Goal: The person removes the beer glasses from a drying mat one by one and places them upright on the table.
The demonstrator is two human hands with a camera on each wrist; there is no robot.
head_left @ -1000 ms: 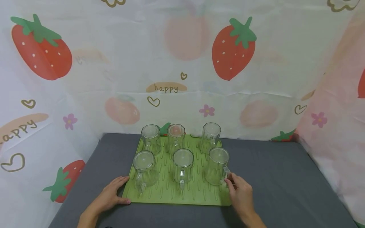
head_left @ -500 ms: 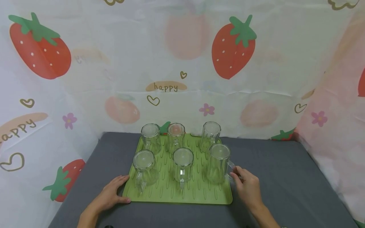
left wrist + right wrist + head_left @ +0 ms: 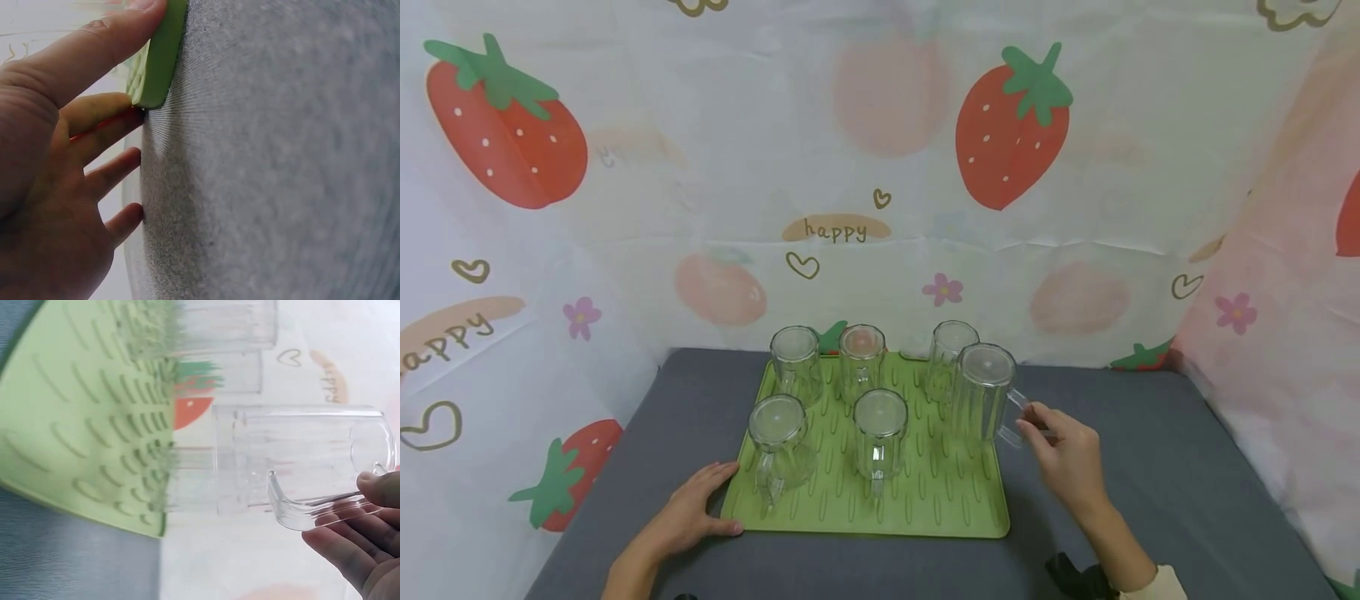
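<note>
My right hand (image 3: 1069,457) pinches the handle of a clear glass mug (image 3: 982,398) between thumb and fingers. The mug is upside down, base up, raised over the right side of a green ribbed drying mat (image 3: 917,510). In the right wrist view, the mug's handle (image 3: 294,512) crosses the fingers and its open rim faces the mat. At the mat's near left corner rests my left hand (image 3: 688,507), fingers extended along the left edge and thumb at the front edge. The left wrist view has the thumb (image 3: 94,53) against the green corner (image 3: 153,81).
Several more upside-down glass mugs stand on the mat: two in front (image 3: 778,429), (image 3: 881,425), and three behind, including a back right mug (image 3: 951,358) close to the held one. A grey cloth (image 3: 1150,483) covers the table. Strawberry-print curtain (image 3: 850,167) encloses the back and sides.
My right hand has lifted the front right mug by its handle and moved it up, back and slightly right. The left hand stays at the mat's corner.
</note>
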